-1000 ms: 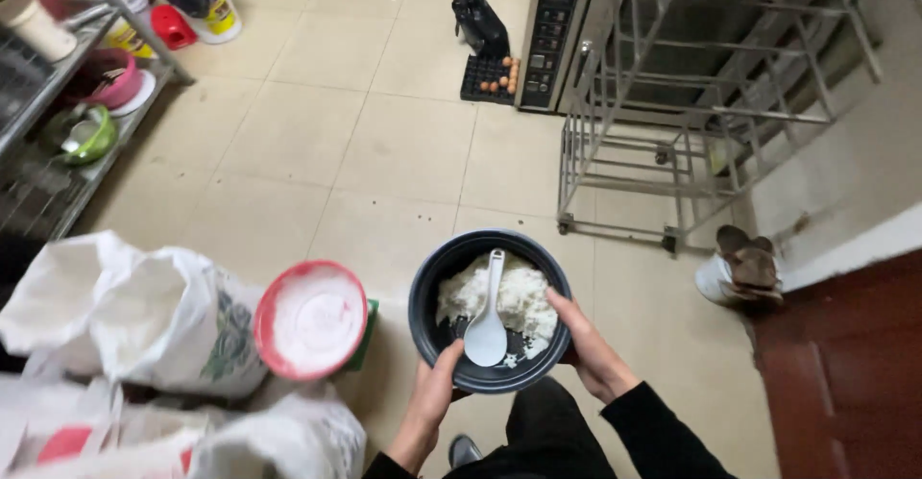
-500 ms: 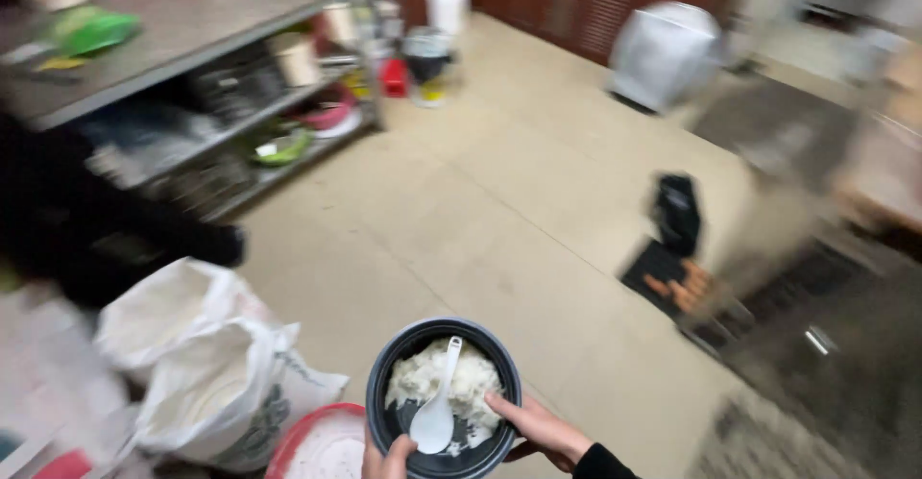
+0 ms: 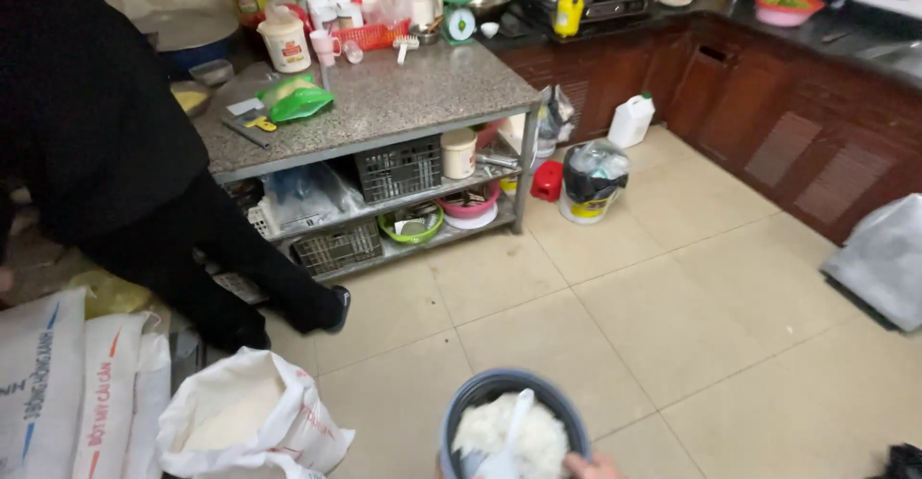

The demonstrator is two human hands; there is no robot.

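Grey pot: a round pot (image 3: 514, 426) sits at the very bottom of the view, close to the person's body. It is full of white rice (image 3: 497, 436), and it looks level, maybe so the rice does not tip out.
Scoop: a white scoop (image 3: 507, 441) stands in the rice with its handle leaning up to the right, likely so it rides along with the pot.
Right hand: only a bit of the right hand (image 3: 591, 466) shows. It touches the pot's rim at the lower right. I cannot tell how far the fingers are curled.
Left hand: it is out of sight, below the picture.
Open sack: a white sack (image 3: 252, 419) stands just left of the pot, its top folded open on white grains.
Shut sacks: more white sacks (image 3: 67, 383) lean together at the far left.
Other person: someone in black clothes (image 3: 115, 152) stands by the sacks and the table.
Table: a metal table (image 3: 384, 104) with a stone top stands farther off, with crates and bowls on its shelves.
Bucket: a bucket with a dark bag (image 3: 592, 181) sits beside the table.
Counter: a dark wood counter (image 3: 768, 75) runs along the back wall.
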